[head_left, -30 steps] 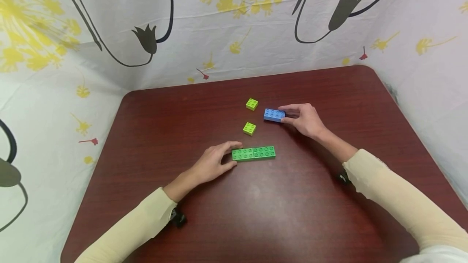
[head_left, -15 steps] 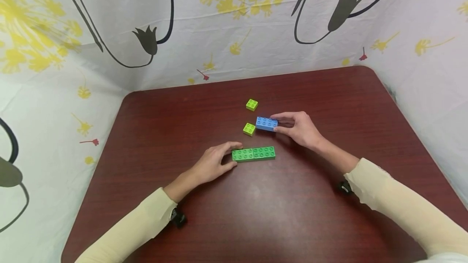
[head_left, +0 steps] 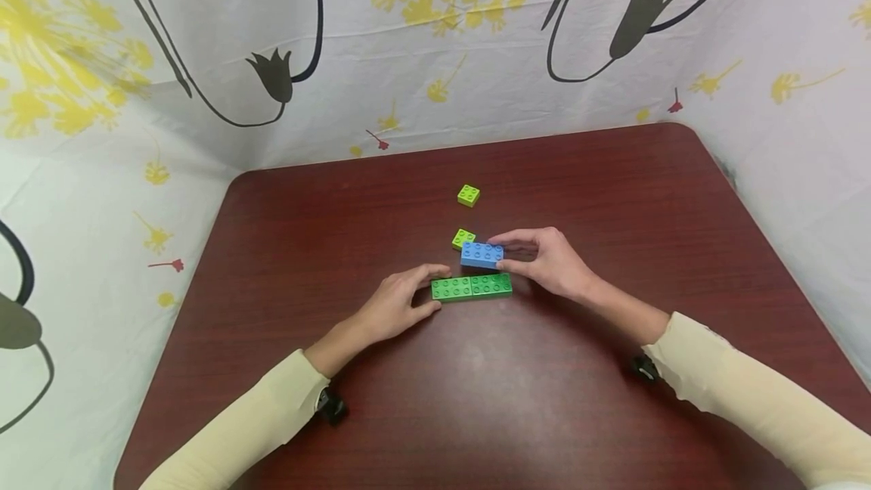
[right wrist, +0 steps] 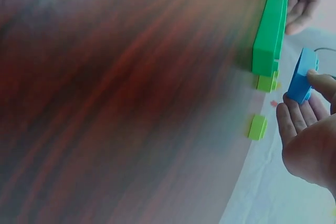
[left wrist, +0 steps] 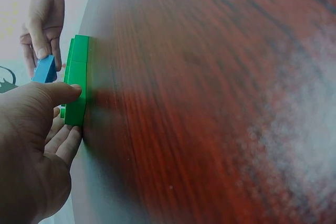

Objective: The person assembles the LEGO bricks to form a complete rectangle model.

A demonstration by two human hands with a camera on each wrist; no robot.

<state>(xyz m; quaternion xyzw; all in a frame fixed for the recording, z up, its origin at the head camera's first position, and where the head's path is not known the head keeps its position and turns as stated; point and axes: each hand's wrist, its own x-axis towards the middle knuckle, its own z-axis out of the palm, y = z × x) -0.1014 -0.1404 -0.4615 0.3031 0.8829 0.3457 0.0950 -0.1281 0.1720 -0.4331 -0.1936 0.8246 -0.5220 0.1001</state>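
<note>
Two green building bricks [head_left: 472, 288] lie end to end in a row on the table. My left hand [head_left: 398, 302] grips the left end of that row, thumb on the near side and fingers on the far side. Between thumb and fingers, my right hand [head_left: 554, 263] pinches the right end of a blue brick [head_left: 481, 255]. The right wrist view shows this blue brick [right wrist: 303, 76] raised off the table, its underside partly visible. In the head view it hangs just beyond the green row and overlaps the corner of a small lime brick [head_left: 463, 237].
A second small lime brick [head_left: 468, 195] sits farther back on the dark red-brown table [head_left: 327, 225]. Patterned white cloth [head_left: 435, 59] hangs behind the table and along both sides.
My right hand has brought the blue brick toward me and to the left, from beside the lime bricks to close by the green row. The left hand stays in place.
</note>
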